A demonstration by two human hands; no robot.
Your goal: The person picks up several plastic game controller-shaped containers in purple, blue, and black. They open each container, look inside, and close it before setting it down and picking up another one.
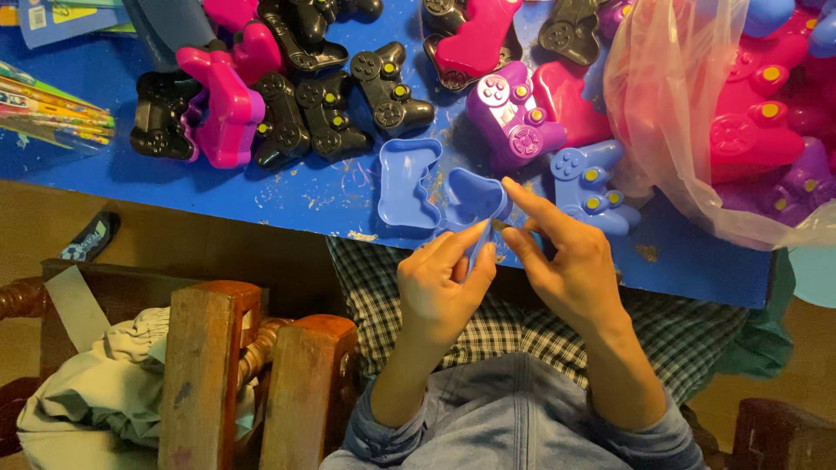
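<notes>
Blue table (287,196): 2 hands, 1 blue shell (475,204)

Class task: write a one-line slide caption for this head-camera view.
Both hands, left and right, hold an open blue controller-shaped case over a blue table strewn with black controller cases.

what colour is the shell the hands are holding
Blue, matching the open half beside it; the shell shows best in the head view, between left hand and right hand.

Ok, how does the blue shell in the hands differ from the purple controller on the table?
The blue shell is an open, hollow half with no buttons showing; the purple controller is closed and whole, with yellow buttons. The shell is held by the left hand and right hand; the controller lies untouched. Both share a gamepad outline.
</notes>
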